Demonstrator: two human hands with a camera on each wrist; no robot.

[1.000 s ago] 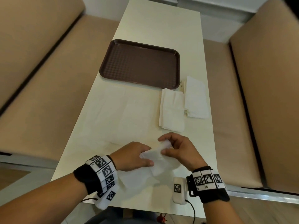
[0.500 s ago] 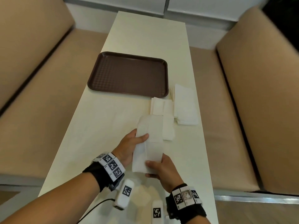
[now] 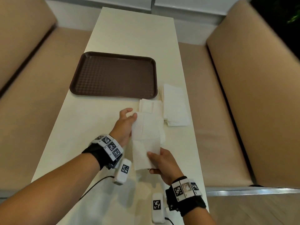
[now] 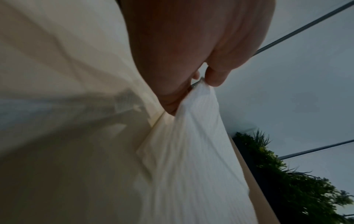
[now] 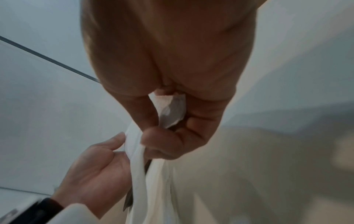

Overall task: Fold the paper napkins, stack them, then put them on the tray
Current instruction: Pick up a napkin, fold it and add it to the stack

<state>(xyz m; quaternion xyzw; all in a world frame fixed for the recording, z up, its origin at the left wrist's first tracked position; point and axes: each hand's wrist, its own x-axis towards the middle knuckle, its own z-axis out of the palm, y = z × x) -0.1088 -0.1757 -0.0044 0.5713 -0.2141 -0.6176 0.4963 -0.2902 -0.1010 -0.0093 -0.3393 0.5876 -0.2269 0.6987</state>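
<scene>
- I see my left hand [image 3: 124, 125] raised over the table [image 3: 129, 34], holding the far end of a folded napkin [image 3: 146, 140]; its thumb lies on the top corner.
- In the left wrist view, my fingertips [image 4: 215, 77] pinch that napkin's [image 4: 191, 151] edge from both sides.
- My right hand [image 3: 164, 164] grasps the near end of the same napkin, thumb on top and fingers curled beneath.
- The right wrist view shows the thumb and fingers of that hand [image 5: 172, 106] closed on the paper [image 5: 153, 174], and my left hand [image 5: 95, 174] beside it with the thumb against the sheet.
- The napkin is a long folded strip, stretched between both hands above the table, running away from me. Creases cross it.
- Just beyond and partly under it in the head view lies a stack [image 3: 150, 106] of folded napkins on the table.
- A second pile [image 3: 175, 106] lies just right of that one, near the table's right edge. I cannot tell whether the two touch.
- The brown tray [image 3: 113, 75] sits on the table behind the stacks, its near right corner close to them. No napkin is on it.
- Tan benches [image 3: 251, 95] flank the table on both sides.
- Both wrists carry bands with black-and-white markers [image 3: 111, 146].
</scene>
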